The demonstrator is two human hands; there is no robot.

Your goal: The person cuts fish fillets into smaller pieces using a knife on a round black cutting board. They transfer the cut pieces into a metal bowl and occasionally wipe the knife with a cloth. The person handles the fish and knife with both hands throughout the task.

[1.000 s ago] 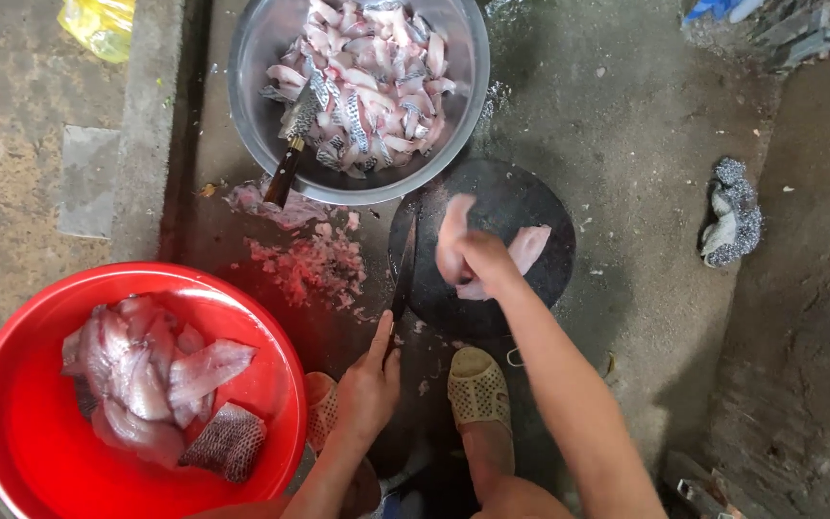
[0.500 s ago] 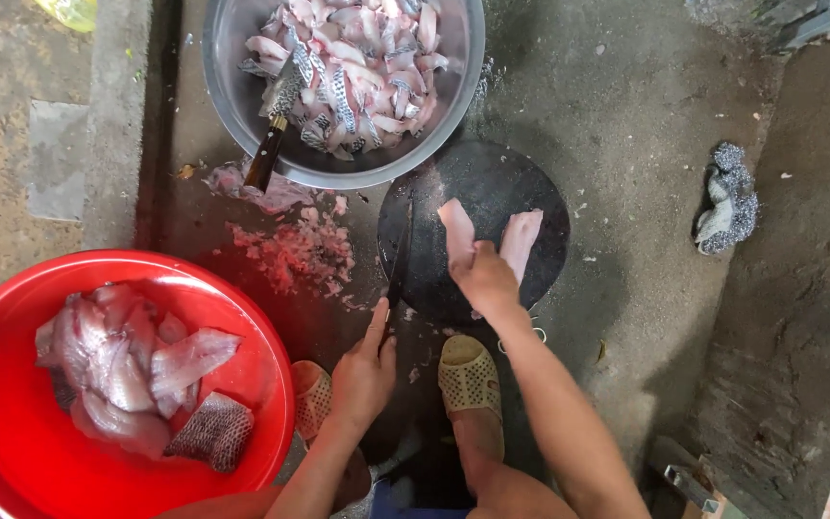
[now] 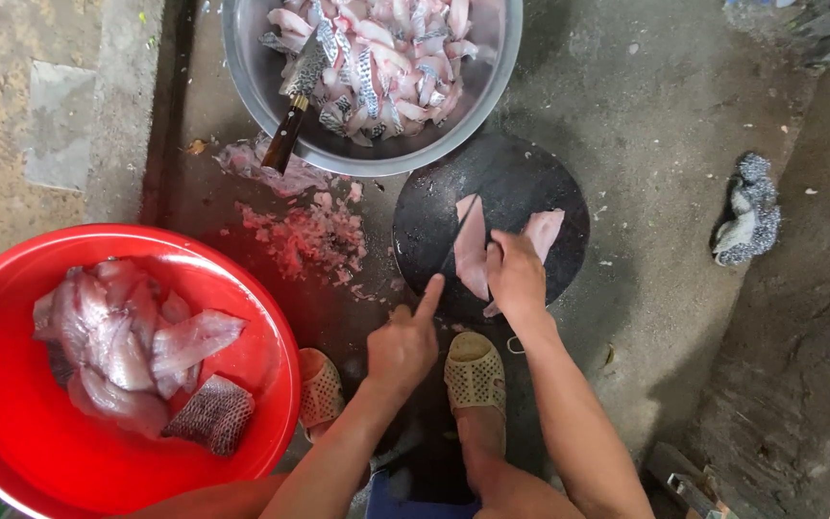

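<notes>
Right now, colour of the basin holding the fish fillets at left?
Red basin, seen in the head view.

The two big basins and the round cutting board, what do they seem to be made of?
The upper basin looks like bare metal, steel or aluminium: grey with a dull sheen. The red basin looks like glossy plastic: bright, even colour, soft highlights. The cutting board is dark and matte, perhaps wet wood or plastic; the look leaves it open. The right hand presses a pale fillet on it.

Both arms are bare to the elbow, no sleeves, rings or watch visible. Tan perforated rubber clogs cover the feet; dark blue shorts at six o'clock.
</notes>
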